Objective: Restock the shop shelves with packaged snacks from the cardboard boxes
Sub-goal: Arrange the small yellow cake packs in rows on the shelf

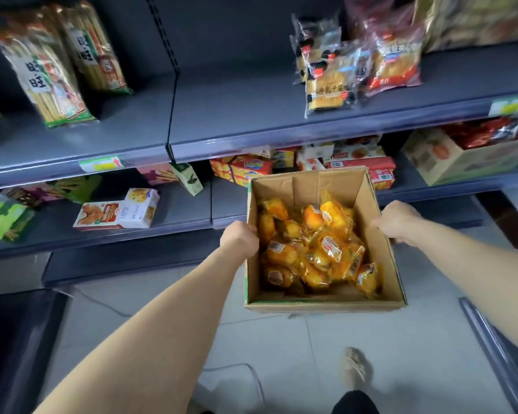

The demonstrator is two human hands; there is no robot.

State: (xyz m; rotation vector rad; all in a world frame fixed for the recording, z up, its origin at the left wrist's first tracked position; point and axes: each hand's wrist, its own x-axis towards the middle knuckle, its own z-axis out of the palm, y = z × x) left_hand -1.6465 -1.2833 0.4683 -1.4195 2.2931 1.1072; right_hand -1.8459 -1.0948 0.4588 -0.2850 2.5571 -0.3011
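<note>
Grey shop shelves stand before us. Our left hand and right hand grip opposite walls of the cardboard box, holding orange snack packets, before the lower shelf.

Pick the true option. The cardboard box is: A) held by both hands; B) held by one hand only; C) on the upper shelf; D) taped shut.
A: the left hand and the right hand each grip a side wall of the cardboard box.
</note>
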